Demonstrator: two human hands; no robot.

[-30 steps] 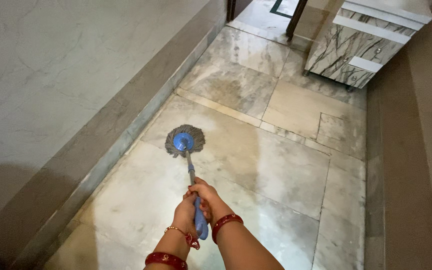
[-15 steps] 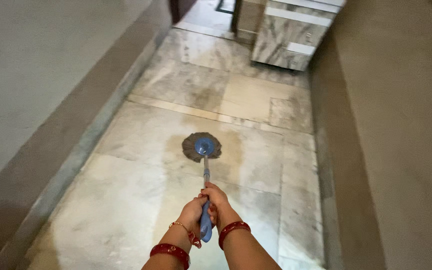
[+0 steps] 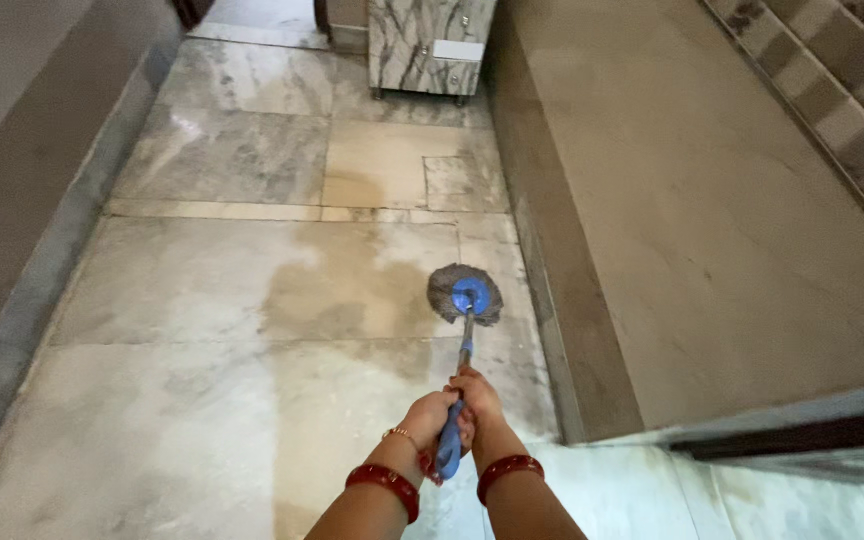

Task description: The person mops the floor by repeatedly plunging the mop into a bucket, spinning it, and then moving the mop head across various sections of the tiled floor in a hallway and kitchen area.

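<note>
The scene is dimly and evenly lit, soft glare is noted on the wet grey marble floor (image 3: 252, 290), and slight motion softness and wide-angle bending are observed at the edges.

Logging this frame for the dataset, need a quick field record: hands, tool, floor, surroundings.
left hand: wrapped round the blue grip, red bangle at wrist
right hand: on the same handle, just above the left
mop: grey round head, blue hub, flat on floor close to right wall base
floor: pale marble slabs, damp patch left of the head
cabinet: marble-patterned, far end
</note>
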